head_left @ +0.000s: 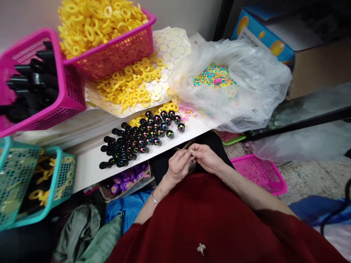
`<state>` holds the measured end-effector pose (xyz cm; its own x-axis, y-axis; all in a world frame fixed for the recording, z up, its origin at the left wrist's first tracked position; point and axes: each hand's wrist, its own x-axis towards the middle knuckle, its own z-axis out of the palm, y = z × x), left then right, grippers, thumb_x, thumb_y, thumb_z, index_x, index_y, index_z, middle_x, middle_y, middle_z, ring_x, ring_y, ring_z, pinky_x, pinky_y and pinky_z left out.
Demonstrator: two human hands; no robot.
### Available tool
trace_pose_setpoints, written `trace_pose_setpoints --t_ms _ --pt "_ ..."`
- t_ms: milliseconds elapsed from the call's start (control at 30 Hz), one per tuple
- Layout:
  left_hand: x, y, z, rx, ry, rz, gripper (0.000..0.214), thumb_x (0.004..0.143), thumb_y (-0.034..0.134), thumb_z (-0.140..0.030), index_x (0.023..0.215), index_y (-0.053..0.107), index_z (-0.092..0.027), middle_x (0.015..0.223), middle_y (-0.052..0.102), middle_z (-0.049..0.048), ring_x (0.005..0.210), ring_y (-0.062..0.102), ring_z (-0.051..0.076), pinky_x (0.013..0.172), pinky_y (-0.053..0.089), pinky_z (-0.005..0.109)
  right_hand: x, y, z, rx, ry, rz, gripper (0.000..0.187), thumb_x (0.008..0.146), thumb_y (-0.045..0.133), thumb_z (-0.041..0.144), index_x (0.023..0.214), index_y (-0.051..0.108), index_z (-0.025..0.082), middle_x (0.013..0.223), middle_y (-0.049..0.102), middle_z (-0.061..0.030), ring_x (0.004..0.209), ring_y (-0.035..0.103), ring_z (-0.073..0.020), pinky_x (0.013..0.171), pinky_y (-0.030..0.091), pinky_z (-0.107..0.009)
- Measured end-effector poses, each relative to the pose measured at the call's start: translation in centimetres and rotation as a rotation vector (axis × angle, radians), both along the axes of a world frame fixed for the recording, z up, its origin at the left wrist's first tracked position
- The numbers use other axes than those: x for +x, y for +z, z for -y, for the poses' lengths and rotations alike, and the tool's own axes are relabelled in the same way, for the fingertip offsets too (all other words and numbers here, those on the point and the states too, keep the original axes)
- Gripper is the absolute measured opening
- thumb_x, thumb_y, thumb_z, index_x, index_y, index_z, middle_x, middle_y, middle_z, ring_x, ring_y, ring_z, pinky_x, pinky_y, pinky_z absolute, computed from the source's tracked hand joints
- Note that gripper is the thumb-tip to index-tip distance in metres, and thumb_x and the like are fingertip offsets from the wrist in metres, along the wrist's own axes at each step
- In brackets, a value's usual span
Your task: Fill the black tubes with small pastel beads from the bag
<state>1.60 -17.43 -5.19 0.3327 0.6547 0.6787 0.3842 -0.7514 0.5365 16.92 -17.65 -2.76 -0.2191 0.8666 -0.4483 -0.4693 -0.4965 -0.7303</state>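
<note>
Over my lap, at the front edge of the white table [90, 166], my left hand [178, 164] and my right hand [206, 157] meet at the fingertips. Both are closed in a pinch; whatever lies between the fingers is too small and hidden to make out. Just beyond them stand rows of small black cups [157, 141] with coloured beads inside, the farther ones packed close together. Loose pink beads [186, 113] are scattered behind the cups. An open clear plastic bag [255, 76] holds many coloured beads [211, 75] with a small pink piece [217, 81] on top.
Yellow rings [128, 84] lie heaped on a sticker sheet [172, 40]. Behind are a pink basket of yellow rings [149, 36] and a pink basket of black tubes [64, 73]. A teal basket [52, 186] stands left, a pink tray [278, 175] on the floor right.
</note>
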Motion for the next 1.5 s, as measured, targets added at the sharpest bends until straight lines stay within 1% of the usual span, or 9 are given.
trace_pose_setpoints --t_ms 100,267,567,633,700,800,867,1233,1500 --pt "0.2 0.5 0.1 0.080 -0.026 -0.046 0.020 0.091 0.058 -0.012 0.108 0.067 -0.014 0.086 0.072 0.0069 0.079 0.070 0.013 0.074 0.059 0.021 0.0 -0.6 1.0 -0.089 0.001 -0.070 0.031 0.056 0.087 0.034 0.065 0.064 0.016 0.060 0.057 0.0018 0.055 0.046 -0.0078 0.055 0.034 -0.025" --pt "-0.9 0.6 1.1 0.030 0.004 -0.123 0.018 0.094 0.053 -0.014 0.106 0.066 -0.014 0.081 0.072 0.0041 0.071 0.069 0.010 0.070 0.059 0.019 -0.2 -1.1 1.3 -0.162 0.085 -0.086 0.025 0.056 0.088 0.029 0.066 0.069 0.015 0.060 0.060 0.0009 0.054 0.049 -0.0075 0.054 0.036 -0.024" --pt "-4.4 0.6 1.6 0.089 0.194 -0.218 0.020 0.093 0.049 -0.008 0.102 0.065 -0.014 0.083 0.071 0.0064 0.076 0.069 0.012 0.071 0.056 0.021 -2.2 0.4 0.5 -0.098 0.264 -0.131 0.024 0.065 0.080 0.028 0.086 0.077 0.016 0.075 0.069 -0.0039 0.066 0.058 -0.0110 0.060 0.043 -0.026" --pt "-6.2 0.6 1.4 0.147 0.363 -0.231 0.018 0.092 0.051 -0.010 0.098 0.067 -0.016 0.083 0.071 0.0062 0.078 0.067 0.013 0.073 0.054 0.024 -2.3 0.7 0.3 -0.057 0.280 -0.056 0.024 0.066 0.080 0.030 0.086 0.077 0.017 0.081 0.071 -0.0052 0.066 0.058 -0.0110 0.059 0.043 -0.026" --pt "-8.6 0.7 0.9 0.153 0.653 -0.187 0.013 0.091 0.056 -0.016 0.092 0.070 -0.018 0.090 0.070 0.0074 0.084 0.065 0.015 0.078 0.051 0.028 -1.9 0.8 -0.2 0.015 0.217 0.080 0.020 0.066 0.079 0.031 0.080 0.076 0.017 0.079 0.071 -0.0042 0.063 0.056 -0.0099 0.058 0.043 -0.026" --pt "-12.5 0.8 -0.1 0.001 1.062 -0.084 0.015 0.089 0.062 -0.029 0.084 0.071 -0.018 0.101 0.066 0.0094 0.097 0.058 0.020 0.088 0.047 0.036 -0.4 0.3 -1.5 0.154 -0.007 0.338 0.015 0.065 0.078 0.031 0.070 0.073 0.018 0.067 0.067 -0.0002 0.056 0.051 -0.0084 0.057 0.041 -0.025" --pt "-14.5 0.8 -0.7 -0.118 1.171 -0.040 0.016 0.087 0.064 -0.032 0.081 0.072 -0.019 0.102 0.064 0.0091 0.102 0.055 0.023 0.093 0.044 0.040 0.9 -0.2 -2.5 0.209 -0.138 0.474 0.013 0.064 0.077 0.030 0.067 0.072 0.018 0.062 0.064 0.0011 0.054 0.049 -0.0083 0.055 0.040 -0.024" --pt "-16.6 0.7 -1.8 -0.358 1.098 -0.160 0.013 0.079 0.064 -0.028 0.070 0.069 -0.020 0.101 0.064 0.0105 0.109 0.048 0.029 0.101 0.038 0.048 3.0 -1.8 -3.8 0.158 -0.243 0.520 0.012 0.061 0.075 0.027 0.063 0.067 0.018 0.059 0.064 0.0006 0.049 0.047 -0.0075 0.049 0.037 -0.023" --pt "-17.5 0.2 -2.3 -0.344 1.074 -0.176 0.018 0.077 0.067 -0.035 0.065 0.066 -0.022 0.101 0.066 0.0113 0.110 0.048 0.032 0.099 0.038 0.053 4.2 -1.9 -5.3 0.259 -0.208 0.676 0.016 0.070 0.066 0.035 0.068 0.065 0.019 0.050 0.051 0.0048 0.048 0.041 -0.0092 0.051 0.034 -0.025"
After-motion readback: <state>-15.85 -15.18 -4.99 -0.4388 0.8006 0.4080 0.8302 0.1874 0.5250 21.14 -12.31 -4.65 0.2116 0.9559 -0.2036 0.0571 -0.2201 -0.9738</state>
